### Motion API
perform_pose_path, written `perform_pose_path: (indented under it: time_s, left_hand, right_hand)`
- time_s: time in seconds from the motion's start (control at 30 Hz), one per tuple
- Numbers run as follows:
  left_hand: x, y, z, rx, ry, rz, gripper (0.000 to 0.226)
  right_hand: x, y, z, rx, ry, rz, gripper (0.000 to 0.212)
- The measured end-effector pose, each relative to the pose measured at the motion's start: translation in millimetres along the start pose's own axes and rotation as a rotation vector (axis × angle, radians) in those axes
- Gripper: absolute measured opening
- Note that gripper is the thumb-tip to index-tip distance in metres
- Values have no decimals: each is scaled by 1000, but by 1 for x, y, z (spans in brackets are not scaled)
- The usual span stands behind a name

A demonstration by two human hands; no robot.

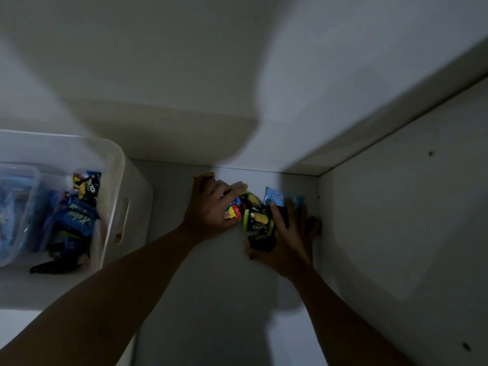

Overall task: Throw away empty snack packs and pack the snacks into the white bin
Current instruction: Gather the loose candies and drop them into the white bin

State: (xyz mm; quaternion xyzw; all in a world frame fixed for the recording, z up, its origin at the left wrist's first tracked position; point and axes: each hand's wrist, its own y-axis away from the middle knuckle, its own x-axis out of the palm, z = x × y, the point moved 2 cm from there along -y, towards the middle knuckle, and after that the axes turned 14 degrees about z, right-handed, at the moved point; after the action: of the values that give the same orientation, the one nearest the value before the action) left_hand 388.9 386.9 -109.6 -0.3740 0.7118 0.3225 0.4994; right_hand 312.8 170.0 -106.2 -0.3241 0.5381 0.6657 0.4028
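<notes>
My left grip (pixel 211 207) and right grip (pixel 287 239), both wide, cup the snack pile (pixel 254 220) on the shelf (pixel 211 286). White bin (pixel 117 167) stands left.

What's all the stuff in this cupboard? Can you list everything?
white bin: one, white, left side of the shelf
binned snack packs: several, mostly blue and black, inside the bin; too dark to count
clear box: one, see-through bluish, inside the bin, far left
light blue pack: one, back right of the loose pile
green-black packs: about two, middle of the pile
red-yellow pack: one, under the left fingers
orange pack: one, behind the left hand
shelf: one, white, under everything
left hand: on the pile's left side
right hand: fingers spread on the pile's right side
</notes>
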Motion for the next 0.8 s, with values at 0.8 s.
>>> perform_pose_path:
  time_s: [0.8]
  left_hand:
    - [8, 9, -13, 155, 160, -202, 35]
  right_hand:
    - [0, -41, 13, -199, -27, -232, 63]
